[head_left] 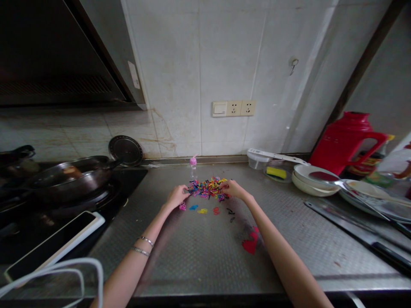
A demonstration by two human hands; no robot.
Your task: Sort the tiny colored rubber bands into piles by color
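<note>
A heap of small multicoloured rubber bands (208,188) lies on the metal countertop. My left hand (178,196) is at the heap's left edge, fingers pinched together, and what sits between the fingertips is too small to make out. At the right edge my right hand (233,188) has its fingers bent and pressed into the bands; its grip is partly hidden. In front of the heap, small groups lie sorted by colour: pink bands (182,206), blue bands (193,207), yellow bands (202,211), red bands (216,210) and black bands (230,211).
Behind the heap stands a small clear bottle with a pink cap (193,161). A red heart-shaped piece (250,241) lies by my right forearm. The stove with a pan (73,175) and a white-edged phone-like device (54,244) are left; bowls (314,179), a knife and a red thermos (346,145) are right.
</note>
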